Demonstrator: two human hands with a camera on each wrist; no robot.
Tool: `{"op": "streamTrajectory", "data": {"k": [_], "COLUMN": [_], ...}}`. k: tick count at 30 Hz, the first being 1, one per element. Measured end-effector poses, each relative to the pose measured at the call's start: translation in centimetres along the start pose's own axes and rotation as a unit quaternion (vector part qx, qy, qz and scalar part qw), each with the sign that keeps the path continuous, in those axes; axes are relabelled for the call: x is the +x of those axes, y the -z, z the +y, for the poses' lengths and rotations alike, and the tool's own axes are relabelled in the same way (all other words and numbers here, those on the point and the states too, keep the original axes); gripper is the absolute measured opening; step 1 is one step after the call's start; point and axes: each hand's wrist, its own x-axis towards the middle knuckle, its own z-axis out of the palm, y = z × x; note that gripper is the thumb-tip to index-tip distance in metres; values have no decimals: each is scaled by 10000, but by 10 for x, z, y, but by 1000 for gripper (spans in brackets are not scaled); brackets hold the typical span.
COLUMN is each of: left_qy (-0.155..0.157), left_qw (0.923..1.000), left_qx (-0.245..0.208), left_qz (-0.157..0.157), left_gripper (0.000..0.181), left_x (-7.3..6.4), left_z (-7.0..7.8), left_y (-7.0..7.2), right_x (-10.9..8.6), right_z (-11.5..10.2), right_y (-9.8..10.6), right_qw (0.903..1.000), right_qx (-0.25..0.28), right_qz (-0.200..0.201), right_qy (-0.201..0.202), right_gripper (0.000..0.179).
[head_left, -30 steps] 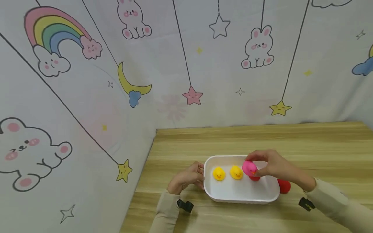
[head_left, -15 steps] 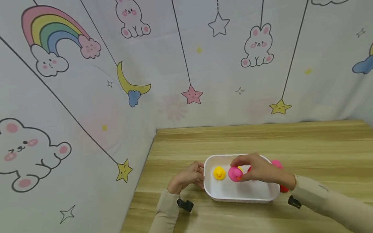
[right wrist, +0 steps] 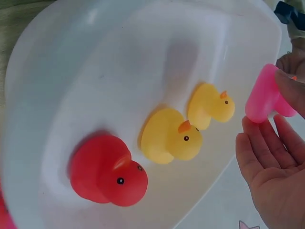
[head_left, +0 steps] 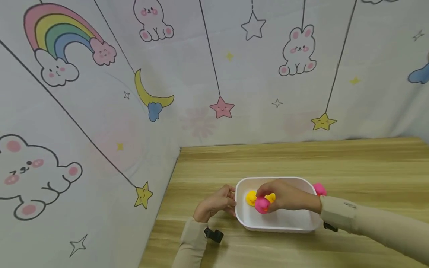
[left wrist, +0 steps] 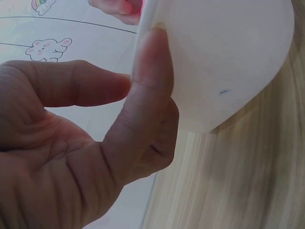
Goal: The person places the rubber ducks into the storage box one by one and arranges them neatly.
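A white plastic basin (head_left: 285, 223) stands on the table. My left hand (head_left: 218, 201) holds its left end; in the left wrist view, the fingers (left wrist: 152, 62) of that hand are at the rim and outer wall. Over the basin's left half, my right hand (head_left: 285, 195) pinches a pink toy duck (head_left: 262, 205) between thumb and fingers. Inside the basin sit two yellow toy ducks (right wrist: 164, 136) and a red toy duck (right wrist: 107, 169), in a row in the right wrist view. In the head view the right hand hides the red one and partly covers a yellow one.
Another pink toy (head_left: 320, 189) lies beside the basin's right end, partly hidden. The wooden table (head_left: 268, 160) meets a printed cloth backdrop (head_left: 187, 74) at the back and left. Black wrist cameras (head_left: 213, 235) are strapped at both sleeves.
My right hand has carried the pink duck leftward over the basin, from above the red duck past one yellow duck toward the leftmost one, and lower. The left hand has stayed at the basin.
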Motion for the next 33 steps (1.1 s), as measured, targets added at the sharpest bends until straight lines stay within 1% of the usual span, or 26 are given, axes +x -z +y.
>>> {"op": "streamTrajectory", "data": {"k": [4, 6, 13, 17, 21, 25, 33], "left_qy": [2, 13, 37, 72, 56, 27, 20], "left_qw": [10000, 10000, 10000, 9999, 9999, 9999, 9999], "left_qx": [-3, -13, -62, -86, -75, -64, -119], "left_qz": [36, 50, 8, 45, 99, 85, 8], "left_gripper": [48, 48, 47, 46, 46, 46, 46], "left_x": [0, 1, 1, 0, 0, 1, 2], "left_z": [0, 1, 3, 2, 1, 1, -1], "left_y": [0, 0, 0, -1, 0, 1, 0], "right_x": [6, 9, 14, 16, 19, 23, 29], "right_z": [3, 5, 7, 4, 0, -2, 0], "right_y": [-7, -10, -14, -16, -16, -17, -24], "right_qw": [9996, 9993, 9991, 9983, 9969, 9949, 9925], "right_qx": [-71, -86, -91, -184, -317, -419, -568], "right_qz": [-78, -125, -296, -405, -620, -851, -947], "right_qy": [263, 332, 284, 374, 380, 353, 520], "right_gripper": [29, 30, 31, 29, 29, 30, 25]}}
